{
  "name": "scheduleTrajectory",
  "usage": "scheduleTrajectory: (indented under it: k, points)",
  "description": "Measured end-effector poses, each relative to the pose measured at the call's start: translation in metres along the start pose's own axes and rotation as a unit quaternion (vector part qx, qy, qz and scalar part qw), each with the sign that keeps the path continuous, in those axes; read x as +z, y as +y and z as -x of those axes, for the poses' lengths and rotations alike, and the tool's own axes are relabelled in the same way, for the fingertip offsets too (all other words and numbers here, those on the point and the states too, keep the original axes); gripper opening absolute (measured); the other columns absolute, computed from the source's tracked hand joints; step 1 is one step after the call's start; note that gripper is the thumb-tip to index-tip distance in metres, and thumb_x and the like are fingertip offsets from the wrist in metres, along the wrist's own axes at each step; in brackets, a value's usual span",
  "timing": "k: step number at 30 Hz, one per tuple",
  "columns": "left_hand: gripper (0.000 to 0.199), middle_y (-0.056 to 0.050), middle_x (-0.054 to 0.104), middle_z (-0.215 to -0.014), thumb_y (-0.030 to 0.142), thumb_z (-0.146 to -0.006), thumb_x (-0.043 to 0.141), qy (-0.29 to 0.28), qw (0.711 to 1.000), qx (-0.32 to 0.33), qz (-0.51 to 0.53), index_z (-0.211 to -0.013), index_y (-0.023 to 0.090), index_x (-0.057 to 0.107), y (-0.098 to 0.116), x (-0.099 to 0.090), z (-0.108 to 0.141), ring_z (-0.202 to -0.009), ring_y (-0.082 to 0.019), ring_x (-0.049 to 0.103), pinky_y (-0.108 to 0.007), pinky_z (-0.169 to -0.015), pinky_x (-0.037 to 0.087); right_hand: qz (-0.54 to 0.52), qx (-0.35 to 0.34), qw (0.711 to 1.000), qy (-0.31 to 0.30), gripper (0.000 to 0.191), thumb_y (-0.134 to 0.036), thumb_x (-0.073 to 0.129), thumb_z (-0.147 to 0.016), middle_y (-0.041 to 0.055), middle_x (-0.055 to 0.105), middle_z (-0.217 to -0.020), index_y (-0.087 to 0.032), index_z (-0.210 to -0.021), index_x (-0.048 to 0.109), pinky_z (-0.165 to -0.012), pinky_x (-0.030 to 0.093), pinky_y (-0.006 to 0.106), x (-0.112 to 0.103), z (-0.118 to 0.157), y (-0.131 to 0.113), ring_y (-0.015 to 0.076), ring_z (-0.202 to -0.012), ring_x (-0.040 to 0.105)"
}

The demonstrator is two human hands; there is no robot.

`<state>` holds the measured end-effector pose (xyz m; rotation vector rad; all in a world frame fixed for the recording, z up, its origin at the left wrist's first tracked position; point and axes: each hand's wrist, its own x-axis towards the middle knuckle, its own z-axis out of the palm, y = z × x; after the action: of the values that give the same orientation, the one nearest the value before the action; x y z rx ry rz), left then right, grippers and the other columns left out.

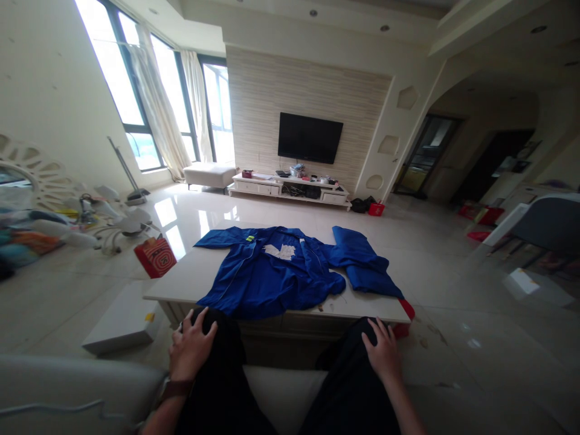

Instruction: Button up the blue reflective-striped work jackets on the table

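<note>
My left hand [193, 341] rests on my left knee with its fingers spread, holding nothing. On the other knee lies my right hand [382, 349], its fingers also apart and nothing in them. In front of both knees, a blue jacket [267, 278] is laid out on a low white table [181, 275], its front open and one sleeve stretched to the left. A white patch [280, 251] shows inside it near the collar. To its right sits a folded blue garment [367, 263], which the jacket's other sleeve seems to touch. Neither hand touches the cloth.
A white box [122, 320] and a red paper bag [154, 257] stand on the floor left of the table. Something red [405, 320] shows by its right end. Against the far wall are a TV cabinet [258, 187] and a television [310, 138]. A dark chair [550, 223] stands at right.
</note>
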<state>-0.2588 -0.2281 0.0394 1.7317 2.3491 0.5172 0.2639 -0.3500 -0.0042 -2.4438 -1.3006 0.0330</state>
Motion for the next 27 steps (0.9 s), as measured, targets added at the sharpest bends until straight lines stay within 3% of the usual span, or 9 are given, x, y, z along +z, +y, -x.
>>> scheduleTrajectory:
  k: [27]
  points:
    - [0.06, -0.008, 0.033, -0.166, 0.056, -0.099, 0.035, 0.001, 1.0, -0.001, 0.007, -0.153, 0.032, 0.049, 0.0028, -0.0041, 0.0029, -0.135, -0.043, 0.046, -0.057, -0.103, 0.047, -0.007, -0.002, 1.0, 0.004, 0.064, -0.057, 0.034, -0.093, -0.0011, 0.034, -0.167, -0.032, -0.149, 0.052, -0.117, 0.037, 0.058, 0.001, -0.0004, 0.001, 0.033, -0.155, 0.023]
